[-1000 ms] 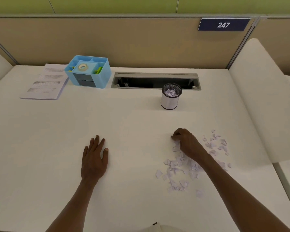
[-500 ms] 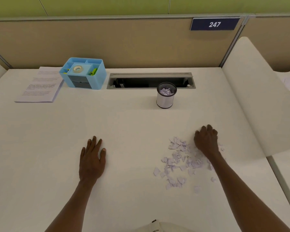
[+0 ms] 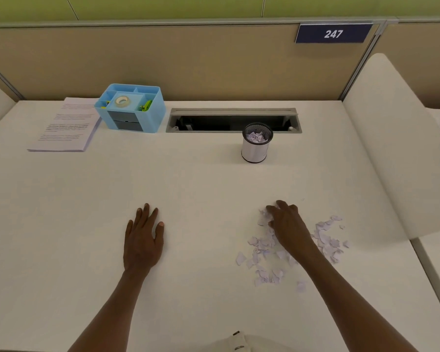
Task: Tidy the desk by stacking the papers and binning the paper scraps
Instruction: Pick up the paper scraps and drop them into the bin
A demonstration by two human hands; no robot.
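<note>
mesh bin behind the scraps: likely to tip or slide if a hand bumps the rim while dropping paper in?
Probably yes. The mesh bin is a small upright cylinder, taller than wide, apparently holding only a few paper scraps, so likely light. On the smooth white desk it would probably slide first; a knock at the rim could tip it.

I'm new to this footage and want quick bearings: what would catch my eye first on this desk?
The scatter of torn paper scraps at front right, with the right hand curled over its far edge. Beyond them stands a small mesh bin already holding scraps, in front of the cable slot. The left hand lies flat mid-desk, and a paper stack sits back left beside a blue organiser.
</note>
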